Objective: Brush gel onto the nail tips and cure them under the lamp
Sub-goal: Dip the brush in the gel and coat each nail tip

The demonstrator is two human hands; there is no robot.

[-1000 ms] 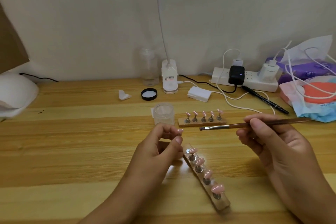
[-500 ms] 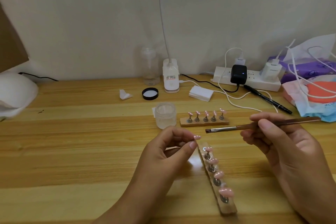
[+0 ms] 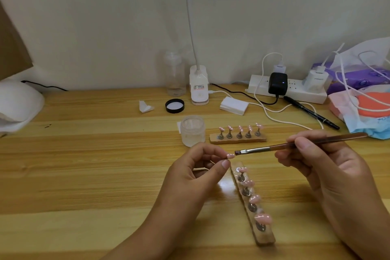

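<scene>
Pale wooden desk (image 3: 84, 164) carries the whole job, and just above its middle a single pink nail tip (image 3: 230, 156) is pinched between thumb and forefinger of the left hand (image 3: 196, 177), lifted clear of the wood. Level with it is the brush (image 3: 295, 145), its bristles just beside the tip and seemingly not touching, gripped like a pen by the curled fingers of the right hand (image 3: 329, 173). To do this stroke well, I judge, the left wrist should brace on the desk, the tip should face the bristles, and the gel should go on thin from base to edge, kept off the fingertips. Just below lies a wooden strip (image 3: 266, 238) with four pink tips on stands and what looks like a free spot at its far end; a second strip (image 3: 238, 139) and an open jar (image 3: 193, 131) sit beyond, and the white curing lamp (image 3: 19, 101) waits at the far left
</scene>
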